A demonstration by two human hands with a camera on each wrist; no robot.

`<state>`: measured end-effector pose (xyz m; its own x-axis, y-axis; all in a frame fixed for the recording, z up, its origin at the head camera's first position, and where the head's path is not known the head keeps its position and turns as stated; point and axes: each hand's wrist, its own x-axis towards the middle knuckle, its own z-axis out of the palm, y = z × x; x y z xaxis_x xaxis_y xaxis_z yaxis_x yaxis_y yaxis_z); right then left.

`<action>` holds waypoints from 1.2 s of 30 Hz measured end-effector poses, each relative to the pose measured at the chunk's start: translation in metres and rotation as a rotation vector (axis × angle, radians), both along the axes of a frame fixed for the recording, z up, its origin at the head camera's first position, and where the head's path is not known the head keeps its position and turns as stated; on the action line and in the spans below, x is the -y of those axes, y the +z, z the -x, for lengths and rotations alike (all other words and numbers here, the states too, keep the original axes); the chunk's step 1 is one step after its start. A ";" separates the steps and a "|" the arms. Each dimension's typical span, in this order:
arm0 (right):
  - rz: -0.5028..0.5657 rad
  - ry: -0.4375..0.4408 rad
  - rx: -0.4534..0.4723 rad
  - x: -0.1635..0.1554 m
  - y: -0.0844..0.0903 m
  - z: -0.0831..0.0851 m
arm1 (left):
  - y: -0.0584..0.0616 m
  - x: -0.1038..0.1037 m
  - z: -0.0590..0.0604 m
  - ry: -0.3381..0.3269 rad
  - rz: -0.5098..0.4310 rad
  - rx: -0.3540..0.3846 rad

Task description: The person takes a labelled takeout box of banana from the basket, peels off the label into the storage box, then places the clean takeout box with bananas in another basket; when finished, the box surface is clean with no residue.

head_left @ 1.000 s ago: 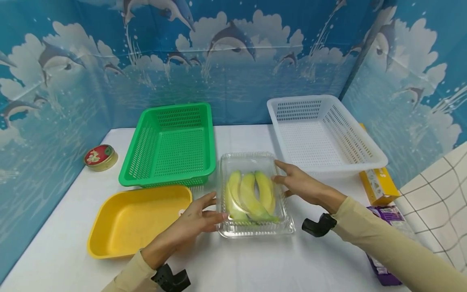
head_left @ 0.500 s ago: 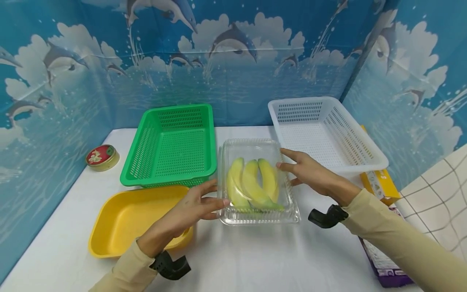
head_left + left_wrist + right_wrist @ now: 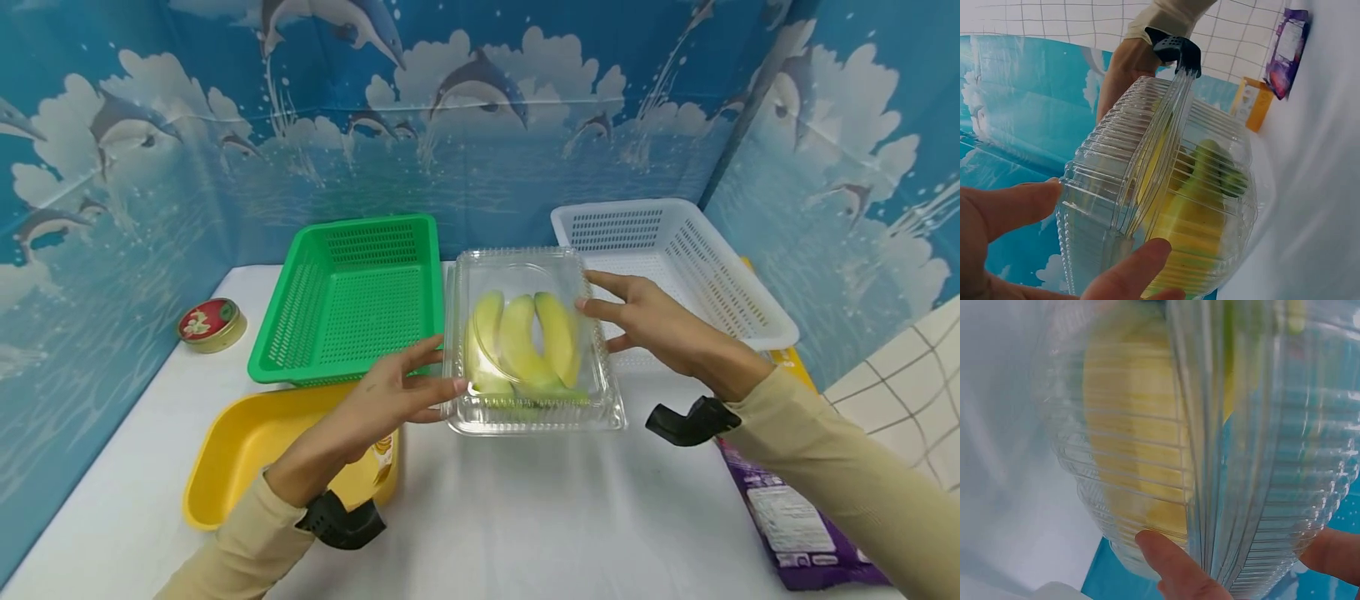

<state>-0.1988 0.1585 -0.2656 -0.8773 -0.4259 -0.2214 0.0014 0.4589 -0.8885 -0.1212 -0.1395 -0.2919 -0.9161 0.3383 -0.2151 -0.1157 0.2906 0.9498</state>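
A clear plastic clamshell box (image 3: 517, 268) with a ribbed lid, closed, is held between both hands in front of the baskets. Inside lie several yellow bananas (image 3: 522, 346) with green ends. My left hand (image 3: 381, 389) grips the box's left side, thumb and fingers spread across its lid and base. On the opposite side my right hand (image 3: 654, 323) holds it likewise. In the left wrist view the box (image 3: 1104, 162) stands off the white cloth, its rims pressed together. The right wrist view has fingertips (image 3: 1169, 559) against the ribbed base.
Behind are a green basket (image 3: 375, 292) and a white basket (image 3: 738, 287), which the box partly overlaps. A yellow basin (image 3: 247, 450) sits left front, a round red-lidded tin (image 3: 212, 325) far left. At right lie a purple bag (image 3: 795, 525) and a yellow carton (image 3: 793, 367).
Both hands have raised the box of bananas off the table and carried it away from the body, slightly right. The basin and baskets have stayed put.
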 end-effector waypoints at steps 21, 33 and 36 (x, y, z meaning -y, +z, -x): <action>0.006 -0.016 0.040 0.050 0.008 0.029 | 0.016 0.050 0.023 -0.006 0.037 -0.002; 0.096 0.042 0.120 0.110 0.025 0.049 | 0.040 0.108 0.024 0.013 0.119 -0.073; 0.105 0.058 0.112 0.123 0.029 0.052 | 0.044 0.120 0.021 0.024 0.124 -0.081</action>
<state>-0.2513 0.0351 -0.2370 -0.8228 -0.5014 -0.2676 0.0790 0.3653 -0.9275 -0.1421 -0.2592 -0.2477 -0.9397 0.2917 -0.1786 -0.0482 0.4041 0.9135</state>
